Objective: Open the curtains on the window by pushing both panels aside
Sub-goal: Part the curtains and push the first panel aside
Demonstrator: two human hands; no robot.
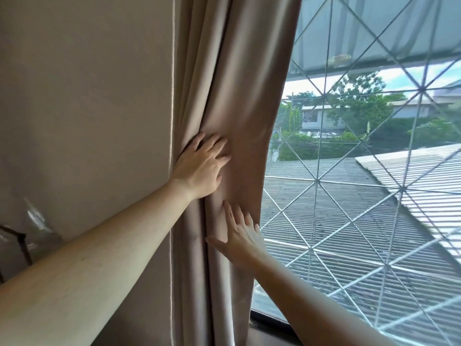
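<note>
A taupe curtain panel (247,78) hangs bunched in folds at the left side of the window (374,196). My left hand (202,166) lies flat on the folds at mid height, fingers spread and pointing up and right. Just below it, my right hand (239,233) presses flat against the same panel near its free edge, fingers pointing up. Neither hand grips the cloth. To the right the glass is uncovered, with a diamond-pattern metal grille behind it. No second panel is in view.
A plain beige wall (87,108) fills the left side, with a dark stand and a clear plastic object (32,216) at the lower left. The dark window sill (269,325) runs along the bottom. Outside are corrugated roofs, trees and houses.
</note>
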